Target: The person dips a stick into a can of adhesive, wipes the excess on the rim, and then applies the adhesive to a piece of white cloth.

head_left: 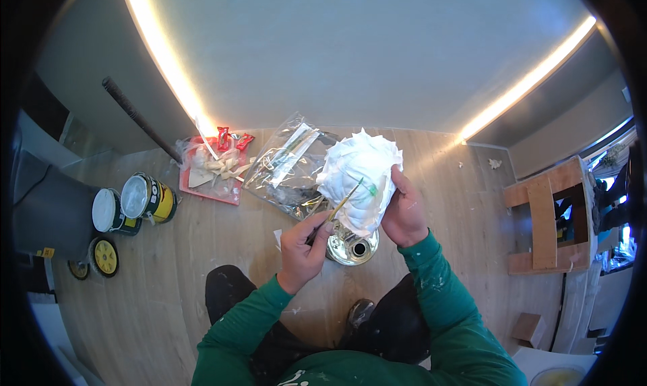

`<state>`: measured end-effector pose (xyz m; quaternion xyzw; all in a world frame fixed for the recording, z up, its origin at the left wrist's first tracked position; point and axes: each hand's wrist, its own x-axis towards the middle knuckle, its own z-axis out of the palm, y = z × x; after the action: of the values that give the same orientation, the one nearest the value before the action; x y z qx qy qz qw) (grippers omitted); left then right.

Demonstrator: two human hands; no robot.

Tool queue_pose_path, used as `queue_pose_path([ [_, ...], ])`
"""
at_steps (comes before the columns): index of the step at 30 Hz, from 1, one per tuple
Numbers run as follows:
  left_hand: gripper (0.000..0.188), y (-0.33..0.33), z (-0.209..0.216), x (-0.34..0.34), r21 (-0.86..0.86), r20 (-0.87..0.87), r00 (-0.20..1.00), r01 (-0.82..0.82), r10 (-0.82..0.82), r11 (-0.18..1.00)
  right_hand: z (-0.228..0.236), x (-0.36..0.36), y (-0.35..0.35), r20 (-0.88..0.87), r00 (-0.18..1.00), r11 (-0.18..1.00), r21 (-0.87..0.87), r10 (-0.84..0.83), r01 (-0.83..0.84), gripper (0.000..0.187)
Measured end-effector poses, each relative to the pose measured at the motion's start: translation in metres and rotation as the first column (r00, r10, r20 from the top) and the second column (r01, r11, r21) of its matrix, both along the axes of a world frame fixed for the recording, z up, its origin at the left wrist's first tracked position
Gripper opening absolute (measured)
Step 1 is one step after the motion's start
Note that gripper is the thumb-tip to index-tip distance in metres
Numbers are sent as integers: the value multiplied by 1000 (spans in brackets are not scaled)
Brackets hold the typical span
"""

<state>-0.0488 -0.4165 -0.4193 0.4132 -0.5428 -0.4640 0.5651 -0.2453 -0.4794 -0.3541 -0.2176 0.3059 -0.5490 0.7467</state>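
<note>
Presently, a slender, brush-like tool (346,202) is pinched in the grip of the left hand (303,251), its tip held over a white, crumpled bundle (350,167), close to a green patch; whether contact is made cannot be told. The bundle is clasped along its right edge in the grip of the right hand (406,214). A shiny metal can (342,250) is partly hidden by it. On the floor (168,278), a clear plastic bag (269,160) is spread.

The left forearm (246,313) and right forearm (446,293) are slanting inward. The left hand (302,252) is pinching, thumb against curled fingers; the right hand (406,214), slightly higher, is gripping with its thumb pointing upward, fingers mostly hidden.
</note>
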Motion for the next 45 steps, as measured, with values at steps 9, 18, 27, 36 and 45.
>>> queue_pose_path([
  [9, 19, 2, 0, -3, 87, -87, 995, 59, -51, 995, -14, 32, 22, -602, 798, 957, -218, 21, -190, 36],
  [18, 25, 5, 1, -10, 142, -187, 976, 138, -111, 980, -18, 22, 6, -322, 947, 1000, 9, 8, -5, 47],
  [27, 24, -2, 6, 0, 202, -190, 975, 151, -113, 968, -17, -1, 1, -510, 843, 960, -106, 170, -258, 56],
  [36, 18, -1, 10, 0, -58, 233, 972, 19, -5, 998, -5, 11, 10, -578, 808, 960, -272, -109, -65, 24],
  [45, 23, 9, -1, -14, 262, -269, 944, 262, -190, 929, -6, 8, 5, -796, 371, 800, -569, -478, -191, 25],
])
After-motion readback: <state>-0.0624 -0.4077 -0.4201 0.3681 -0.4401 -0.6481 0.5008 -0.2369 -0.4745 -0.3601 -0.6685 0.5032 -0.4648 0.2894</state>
